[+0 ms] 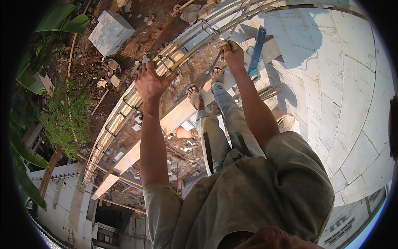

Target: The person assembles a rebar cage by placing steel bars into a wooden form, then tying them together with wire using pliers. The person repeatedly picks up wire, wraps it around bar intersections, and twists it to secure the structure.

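One rebar cage point(129, 105) (beneath left hand point(151, 83)) | right hand point(233, 54): one rod point(214, 64)

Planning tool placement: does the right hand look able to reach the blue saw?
Probably yes: the blue saw appears near the right hand, nothing visible between, though that hand seems to grip a thin rod.

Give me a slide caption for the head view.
Left hand at a rebar cage, right hand at a thin rod near a blue-bladed saw.
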### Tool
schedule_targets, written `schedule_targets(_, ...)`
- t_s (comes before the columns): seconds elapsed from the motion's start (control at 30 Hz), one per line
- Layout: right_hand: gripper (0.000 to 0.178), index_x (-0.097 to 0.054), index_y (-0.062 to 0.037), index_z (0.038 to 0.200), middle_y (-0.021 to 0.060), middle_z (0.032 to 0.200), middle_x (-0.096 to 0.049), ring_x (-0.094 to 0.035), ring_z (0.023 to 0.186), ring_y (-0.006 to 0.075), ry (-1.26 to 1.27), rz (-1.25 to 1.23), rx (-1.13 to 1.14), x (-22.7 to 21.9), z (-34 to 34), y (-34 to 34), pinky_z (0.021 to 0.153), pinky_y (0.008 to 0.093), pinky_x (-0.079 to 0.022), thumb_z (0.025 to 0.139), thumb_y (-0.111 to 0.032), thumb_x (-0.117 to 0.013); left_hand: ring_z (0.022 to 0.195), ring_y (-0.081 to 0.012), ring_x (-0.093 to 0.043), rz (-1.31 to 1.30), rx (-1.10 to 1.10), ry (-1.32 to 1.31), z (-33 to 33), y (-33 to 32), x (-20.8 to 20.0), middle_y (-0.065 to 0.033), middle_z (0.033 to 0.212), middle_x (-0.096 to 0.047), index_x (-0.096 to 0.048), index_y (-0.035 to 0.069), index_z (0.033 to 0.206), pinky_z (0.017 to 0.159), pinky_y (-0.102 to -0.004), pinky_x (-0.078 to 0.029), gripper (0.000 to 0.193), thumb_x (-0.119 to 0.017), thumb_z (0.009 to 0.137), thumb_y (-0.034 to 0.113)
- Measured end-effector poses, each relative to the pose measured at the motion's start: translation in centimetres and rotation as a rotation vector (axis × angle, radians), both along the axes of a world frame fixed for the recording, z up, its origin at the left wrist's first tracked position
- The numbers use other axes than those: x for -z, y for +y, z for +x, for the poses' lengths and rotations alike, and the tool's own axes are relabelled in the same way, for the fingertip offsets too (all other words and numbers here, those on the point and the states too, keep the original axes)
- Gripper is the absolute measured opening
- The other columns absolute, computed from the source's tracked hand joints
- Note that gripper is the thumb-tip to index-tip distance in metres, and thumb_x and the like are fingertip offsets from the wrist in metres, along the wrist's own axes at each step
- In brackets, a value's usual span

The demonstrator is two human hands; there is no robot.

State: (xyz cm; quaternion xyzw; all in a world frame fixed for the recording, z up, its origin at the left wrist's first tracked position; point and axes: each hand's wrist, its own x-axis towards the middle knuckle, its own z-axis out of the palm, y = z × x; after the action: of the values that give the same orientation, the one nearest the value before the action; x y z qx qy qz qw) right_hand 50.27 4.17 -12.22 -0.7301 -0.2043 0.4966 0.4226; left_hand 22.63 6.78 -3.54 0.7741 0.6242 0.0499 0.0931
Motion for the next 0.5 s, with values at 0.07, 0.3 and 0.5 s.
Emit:
schedule_targets(0.07, 0.019, -0.061, -0.0002, 0.093, 0.0039, 0.067, -0.062, -0.055, 0.054, 0.0098, 0.066, -0.024, 0.057, -1.3, -2.9, -3.5, 0.05, 0.0277, -0.044, 0.094, -0.019, -0.055, 0.086, -0.0331, -0.066, -0.081, -0.03, -0.005, 0.3, 0.1, -0.6, -0.0176, 0.092, -0.066, -0.059, 0.001, 0.102, 0.07, -0.0445, -0.054, 0.075, -0.075, 0.064, 0.064)
schedule_targets(0.3, 0.013, -0.052, 0.001, 0.101, 0.0098, 0.072, -0.064, -0.064, 0.063, 0.0157, 0.138, -0.114, -0.083, -5.0, -12.6, -14.9, 0.058, 0.0307, -0.049, 0.095, -0.011, -0.052, 0.084, -0.0314, -0.066, -0.157, -0.084, 0.025, 0.3, 0.1, -0.3, -0.0166, 0.092, -0.066, -0.06, 0.002, 0.102, 0.069, -0.0427, -0.054, 0.076, -0.075, 0.063, 0.065)
schedule_targets(0.5, 0.021, -0.054, 0.0016, 0.105, 0.0138, 0.078, -0.066, -0.069, 0.068, 0.0205, -0.061, -0.016, -0.262, -2.3, -16.4, -15.0, 0.058, 0.0313, -0.05, 0.097, -0.017, -0.05, 0.085, -0.032, -0.066, -0.076, -0.042, -0.052, 0.3, 0.2, -0.4, -0.0176, 0.092, -0.067, -0.058, 0.001, 0.108, 0.069, -0.0435, -0.055, 0.078, -0.077, 0.062, 0.062)
